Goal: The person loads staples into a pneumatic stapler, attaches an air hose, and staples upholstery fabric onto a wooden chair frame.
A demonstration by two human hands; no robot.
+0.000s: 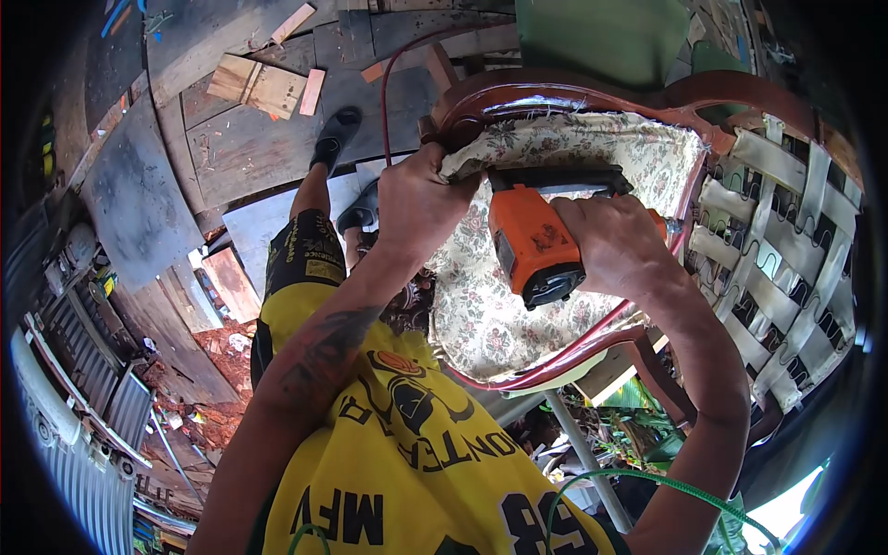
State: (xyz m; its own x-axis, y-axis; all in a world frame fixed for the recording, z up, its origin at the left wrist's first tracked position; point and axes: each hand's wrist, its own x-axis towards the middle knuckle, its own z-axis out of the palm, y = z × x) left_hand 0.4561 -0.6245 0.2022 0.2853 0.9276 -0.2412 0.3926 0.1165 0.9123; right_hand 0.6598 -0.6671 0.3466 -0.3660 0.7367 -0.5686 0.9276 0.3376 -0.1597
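My right hand (pixel 618 242) is wrapped round an orange and black staple gun (pixel 536 236). The gun's dark nose reaches the fabric edge beside my left hand (pixel 424 202). Those left fingers are closed on the folded, frayed border of a floral fabric (pixel 486 319). The fabric covers a panel of a reddish-brown wooden chair frame (pixel 546 85), whose curved top rail runs just beyond both hands. Whether the gun's tip touches the wood is hidden by the fold.
Woven webbing straps (pixel 772 236) span the frame at the right. A red hose (pixel 385 102) crosses the plank floor, where wood pieces (pixel 257 85) lie. A green cord (pixel 666 479) hangs near my right forearm. A green panel (pixel 601 42) stands behind the frame.
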